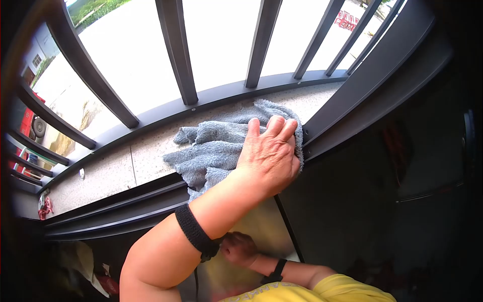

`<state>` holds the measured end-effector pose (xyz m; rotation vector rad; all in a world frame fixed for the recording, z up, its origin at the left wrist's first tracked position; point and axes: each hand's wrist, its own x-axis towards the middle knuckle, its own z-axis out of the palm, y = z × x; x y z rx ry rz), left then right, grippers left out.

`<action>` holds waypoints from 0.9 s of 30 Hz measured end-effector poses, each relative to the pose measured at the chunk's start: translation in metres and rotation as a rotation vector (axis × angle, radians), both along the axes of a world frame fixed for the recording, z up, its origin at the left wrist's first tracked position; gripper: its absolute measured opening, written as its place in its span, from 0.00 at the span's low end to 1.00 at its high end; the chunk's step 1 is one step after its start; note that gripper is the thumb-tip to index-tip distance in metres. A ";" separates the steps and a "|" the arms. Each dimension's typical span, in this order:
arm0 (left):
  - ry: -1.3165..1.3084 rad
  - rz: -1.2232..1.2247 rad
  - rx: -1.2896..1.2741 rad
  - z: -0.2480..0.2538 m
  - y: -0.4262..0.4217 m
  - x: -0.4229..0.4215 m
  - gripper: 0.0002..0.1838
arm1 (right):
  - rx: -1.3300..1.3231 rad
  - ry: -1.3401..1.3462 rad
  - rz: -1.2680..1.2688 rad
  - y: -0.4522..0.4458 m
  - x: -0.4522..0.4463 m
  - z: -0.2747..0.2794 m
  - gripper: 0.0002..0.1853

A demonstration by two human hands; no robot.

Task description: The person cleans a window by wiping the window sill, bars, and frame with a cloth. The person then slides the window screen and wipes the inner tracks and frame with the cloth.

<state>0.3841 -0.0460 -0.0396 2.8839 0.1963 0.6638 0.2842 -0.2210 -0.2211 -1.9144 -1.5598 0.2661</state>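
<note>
A grey-blue towelling cloth (216, 146) lies bunched in folds on the speckled stone sill (156, 158), close to the right side of the window frame. My left hand (269, 156) presses down on it, back of the hand up, fingers bent over the fabric near its right edge. A black band (193, 229) circles my left forearm. Lower down and in shade is my right hand (241, 250), held near my body with its fingers curled. Whatever may be in it is hidden. My right wrist also has a black band (275, 271).
Dark metal bars (176, 50) rise beyond the sill, and a dark window track (115, 206) runs along its near edge. A thick frame post (372, 75) stands at right. A small red-and-white item (45, 206) sits at the sill's left end. Outside is a red vehicle (30, 118).
</note>
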 end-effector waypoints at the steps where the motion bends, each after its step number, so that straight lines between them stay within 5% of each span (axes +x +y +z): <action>1: -0.004 0.006 0.006 0.001 0.001 -0.004 0.12 | 0.006 -0.004 0.006 0.001 0.000 -0.002 0.06; 7: 0.131 0.203 0.228 0.009 0.005 -0.055 0.15 | 0.051 -0.034 0.007 -0.003 0.002 -0.005 0.06; 15: -0.096 0.265 -0.223 0.008 0.020 -0.061 0.09 | 0.035 -0.079 -0.046 -0.004 -0.003 -0.004 0.06; 18: -0.113 0.101 -0.418 0.009 0.010 -0.035 0.05 | 0.030 -0.054 -0.020 -0.003 -0.002 -0.011 0.06; 22: 0.269 0.003 -0.303 0.019 0.001 -0.010 0.13 | 0.024 -0.020 0.006 -0.004 -0.001 -0.016 0.07; 27: 0.056 -0.026 -0.146 0.004 0.007 -0.004 0.13 | 0.018 -0.048 0.011 -0.004 0.000 -0.008 0.07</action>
